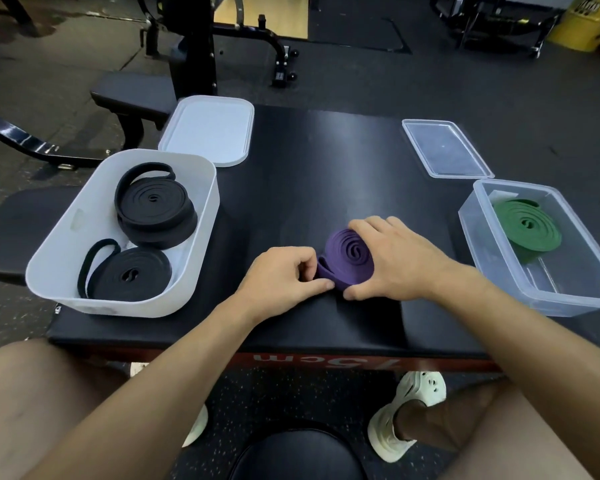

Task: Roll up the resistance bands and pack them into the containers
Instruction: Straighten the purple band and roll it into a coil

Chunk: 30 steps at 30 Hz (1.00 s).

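Head view: my left hand is pinching the loose tail of the purple band, and my right hand is gripping its coil on the desk. Rolling is finishing, I am judging. The next move is calling for a tight hold while carrying it right to the clear container.

Purple band: coiled, lying flat between the containers, tail unwound at left. Far black coil and near black coil flat in white bin. Green coil tilted in clear tub.
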Available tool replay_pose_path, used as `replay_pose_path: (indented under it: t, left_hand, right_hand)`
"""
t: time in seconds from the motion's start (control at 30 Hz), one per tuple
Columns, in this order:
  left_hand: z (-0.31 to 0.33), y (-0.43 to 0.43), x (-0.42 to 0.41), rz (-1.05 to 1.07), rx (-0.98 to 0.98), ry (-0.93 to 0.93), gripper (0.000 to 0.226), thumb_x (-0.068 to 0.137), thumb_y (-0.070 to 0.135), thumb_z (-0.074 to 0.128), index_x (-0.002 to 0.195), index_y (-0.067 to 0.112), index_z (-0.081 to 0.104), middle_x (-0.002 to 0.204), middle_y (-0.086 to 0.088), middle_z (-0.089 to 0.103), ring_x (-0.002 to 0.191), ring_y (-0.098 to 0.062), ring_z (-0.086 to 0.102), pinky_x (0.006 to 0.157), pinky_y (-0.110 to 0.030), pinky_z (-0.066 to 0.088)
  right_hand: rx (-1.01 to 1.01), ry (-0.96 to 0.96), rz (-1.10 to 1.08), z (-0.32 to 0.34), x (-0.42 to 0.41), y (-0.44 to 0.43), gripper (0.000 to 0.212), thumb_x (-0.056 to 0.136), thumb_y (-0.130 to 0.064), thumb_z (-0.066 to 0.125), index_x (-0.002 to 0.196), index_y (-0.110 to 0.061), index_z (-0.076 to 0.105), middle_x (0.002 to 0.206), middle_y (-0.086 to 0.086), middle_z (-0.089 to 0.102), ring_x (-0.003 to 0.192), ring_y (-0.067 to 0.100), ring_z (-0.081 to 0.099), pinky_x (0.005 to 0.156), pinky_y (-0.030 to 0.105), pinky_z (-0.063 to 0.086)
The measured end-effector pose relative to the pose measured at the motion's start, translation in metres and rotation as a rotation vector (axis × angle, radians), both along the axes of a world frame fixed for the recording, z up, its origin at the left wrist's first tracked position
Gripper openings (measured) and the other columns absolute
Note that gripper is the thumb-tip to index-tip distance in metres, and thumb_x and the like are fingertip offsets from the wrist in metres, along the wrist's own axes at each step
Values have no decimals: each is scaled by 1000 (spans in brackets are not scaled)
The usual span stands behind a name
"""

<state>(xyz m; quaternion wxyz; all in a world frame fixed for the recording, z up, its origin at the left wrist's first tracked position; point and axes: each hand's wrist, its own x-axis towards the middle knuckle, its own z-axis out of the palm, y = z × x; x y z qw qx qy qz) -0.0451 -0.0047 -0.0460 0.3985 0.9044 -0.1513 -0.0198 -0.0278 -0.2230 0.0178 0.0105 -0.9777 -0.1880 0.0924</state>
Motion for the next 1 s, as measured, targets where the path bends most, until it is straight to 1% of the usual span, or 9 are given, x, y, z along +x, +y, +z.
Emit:
replay_pose_path:
  t: [0.13,0.23,0.37,0.43,0.53,0.67,0.73,0.87,1.0]
  left_hand:
    - [1,-6,-3,-2,96,-63,59,60,67,88,78,27,48,73,16,54,70,-5,49,62,-29,38]
    - [0,-9,-5,-14,179,-191,76,51,78,84,95,30,45,98,18,50,94,-6,47,86,-29,42]
    - [-2,-11,2,-74,224,-90,134,48,88,76,154,23,29,163,14,28,156,-4,9,130,-40,6]
    - [0,-13,6,-128,258,-16,146,50,87,77,165,25,9,171,17,14,157,1,-2,130,-42,-4]
    - [0,-13,10,-130,220,-8,140,55,82,80,165,26,14,170,16,21,156,4,4,130,-43,-2]
    - [-3,-13,8,-107,173,-36,124,55,80,79,158,32,30,160,19,40,153,5,17,130,-45,2]
    - [-4,-12,7,-97,165,-52,115,56,75,80,154,33,36,156,18,46,150,5,25,130,-44,4]
    - [-7,-12,9,-78,174,-79,109,56,75,79,149,35,41,146,21,54,138,7,42,129,-38,8]
    - [-4,-12,10,-103,132,-38,112,55,78,79,151,35,40,146,23,54,137,9,43,129,-33,7]
  right_hand:
    - [28,168,170,9,10,-11,118,61,-51,90,157,-28,25,155,-10,32,134,18,32,112,29,32]
    - [91,310,245,8,13,-15,119,66,-25,91,160,-28,19,160,-15,18,146,8,19,120,21,19]
    - [151,365,262,0,18,-17,122,67,-14,88,163,-29,13,165,-19,7,153,3,6,125,24,16]
    - [179,374,258,-2,17,-17,123,68,-12,86,163,-32,11,167,-18,4,155,2,3,126,27,17]
    - [193,352,224,1,10,-13,120,71,-16,86,163,-30,11,169,-15,3,154,1,2,126,26,16]
    - [119,222,168,4,-7,-2,128,67,-66,85,162,-26,10,170,-6,3,156,13,7,126,34,21]
    - [60,106,153,3,-11,6,124,62,-76,80,158,-28,18,161,-4,24,147,22,28,116,37,37]
    - [62,91,160,6,0,9,111,53,-78,80,144,-37,33,132,-15,48,119,15,52,94,41,53]
    - [134,132,155,8,5,3,109,55,-76,84,146,-41,35,138,-21,47,121,7,51,94,31,47]
